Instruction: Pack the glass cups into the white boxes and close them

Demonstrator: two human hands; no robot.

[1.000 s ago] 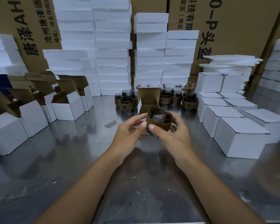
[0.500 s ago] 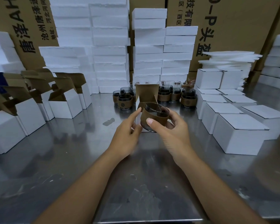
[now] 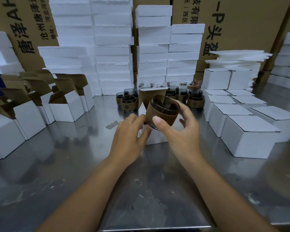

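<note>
Worktop: bare steel, both forearms reaching out over it.
Left hand: grip released. The fingers are near straight and laid against the near-left corner of the open box. It looks to be steadying the box and carries nothing.
Right hand: grip clenched round the glass cup, thumb on the brown sleeve nearest me, fingers wrapped behind.
Cup position: in the air, just above and in front of the open box. It is tilted, base down and to the left, mouth up and away.
Key relation: the box mouth sits directly below the cup's base. Judging from this, the cup needs righting so its axis stands vertical before it goes down. The right hand does the lowering.
Open box: brown lid flap stands up behind the cup. The inside is hidden by cup and hands.
Left row: white boxes with flaps up, interiors mostly out of sight.
Right group: white boxes with lids down.
Spare cups: sleeved, clustered behind the flap.
Far back: foam blocks stacked against brown cartons.
</note>
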